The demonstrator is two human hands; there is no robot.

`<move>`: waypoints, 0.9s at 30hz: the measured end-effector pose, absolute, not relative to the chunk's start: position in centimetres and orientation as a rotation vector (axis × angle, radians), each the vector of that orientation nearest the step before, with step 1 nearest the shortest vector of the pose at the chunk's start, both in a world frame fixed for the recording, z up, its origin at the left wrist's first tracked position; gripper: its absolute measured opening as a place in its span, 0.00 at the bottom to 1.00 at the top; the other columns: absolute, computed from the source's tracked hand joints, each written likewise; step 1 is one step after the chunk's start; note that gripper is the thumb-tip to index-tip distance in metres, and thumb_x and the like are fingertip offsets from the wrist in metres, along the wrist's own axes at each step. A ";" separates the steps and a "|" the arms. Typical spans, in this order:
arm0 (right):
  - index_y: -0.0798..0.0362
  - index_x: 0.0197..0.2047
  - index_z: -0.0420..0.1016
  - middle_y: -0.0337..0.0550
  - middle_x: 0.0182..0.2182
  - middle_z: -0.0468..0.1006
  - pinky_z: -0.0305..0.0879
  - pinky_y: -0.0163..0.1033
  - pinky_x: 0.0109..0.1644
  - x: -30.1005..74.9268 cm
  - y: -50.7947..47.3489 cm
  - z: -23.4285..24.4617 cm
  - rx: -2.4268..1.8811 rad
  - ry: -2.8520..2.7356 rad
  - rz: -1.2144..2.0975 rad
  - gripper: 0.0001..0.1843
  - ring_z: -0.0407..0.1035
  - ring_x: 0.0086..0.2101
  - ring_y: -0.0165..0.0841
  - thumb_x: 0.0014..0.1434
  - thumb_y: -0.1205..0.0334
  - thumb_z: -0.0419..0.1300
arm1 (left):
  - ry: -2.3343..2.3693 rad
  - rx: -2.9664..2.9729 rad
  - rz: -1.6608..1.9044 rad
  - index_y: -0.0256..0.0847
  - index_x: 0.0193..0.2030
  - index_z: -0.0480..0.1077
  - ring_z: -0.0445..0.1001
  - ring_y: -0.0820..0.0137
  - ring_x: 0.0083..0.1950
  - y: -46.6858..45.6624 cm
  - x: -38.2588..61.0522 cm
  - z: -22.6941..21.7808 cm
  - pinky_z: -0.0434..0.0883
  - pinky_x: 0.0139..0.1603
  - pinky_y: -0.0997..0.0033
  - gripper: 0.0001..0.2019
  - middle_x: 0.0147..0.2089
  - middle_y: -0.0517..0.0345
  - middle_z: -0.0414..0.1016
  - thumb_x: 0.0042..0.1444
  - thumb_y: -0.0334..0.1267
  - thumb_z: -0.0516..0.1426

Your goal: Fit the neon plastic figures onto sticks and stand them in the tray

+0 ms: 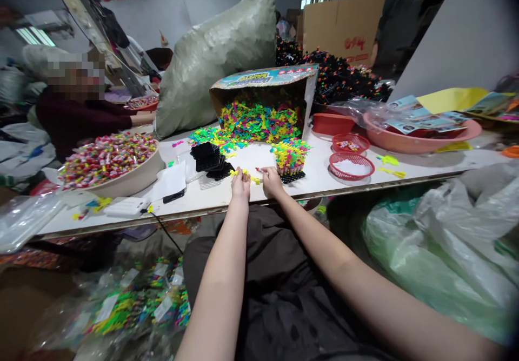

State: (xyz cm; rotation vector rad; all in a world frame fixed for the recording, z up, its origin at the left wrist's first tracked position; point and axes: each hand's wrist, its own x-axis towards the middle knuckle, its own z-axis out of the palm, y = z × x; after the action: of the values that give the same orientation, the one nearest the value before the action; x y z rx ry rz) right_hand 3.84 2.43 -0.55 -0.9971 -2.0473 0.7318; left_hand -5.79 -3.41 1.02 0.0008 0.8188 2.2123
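My left hand (pixel 240 184) rests on the white table (pixel 324 180) near its front edge, fingers pinched on small yellow plastic pieces (pixel 245 174). My right hand (pixel 271 180) lies close beside it, fingers curled on another small coloured piece. Just right of it stands a black base plate stacked with coloured pieces (pixel 290 158). A pile of black plates (pixel 210 158) sits to the left. Behind them a tipped cardboard box (pixel 263 80) spills neon plastic pieces (pixel 253 122) onto the table.
A big bowl of coloured pieces (pixel 108 162) stands at left, with a seated person (pixel 77 113) behind it. Two red mesh baskets (pixel 351 155), a pink basin (pixel 421 134) and a large sack (pixel 219 53) are nearby. Plastic bags (pixel 441 247) lie below the table.
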 end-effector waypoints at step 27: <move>0.54 0.38 0.72 0.44 0.38 0.74 0.57 0.31 0.42 3.7 2.2 -0.1 -0.890 -2.235 0.836 0.14 0.66 0.40 0.30 0.57 0.57 0.49 | 0.930 0.014 2.165 0.41 0.38 0.58 0.67 0.81 0.28 -3.3 -5.6 1.2 0.67 0.34 0.81 0.11 0.29 0.62 0.63 0.52 0.21 0.49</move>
State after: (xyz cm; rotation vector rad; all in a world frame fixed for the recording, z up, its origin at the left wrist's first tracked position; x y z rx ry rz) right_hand 3.73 2.20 -0.08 -0.8901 -2.2352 0.8362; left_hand -5.56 -3.27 1.17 0.0145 0.9298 2.1652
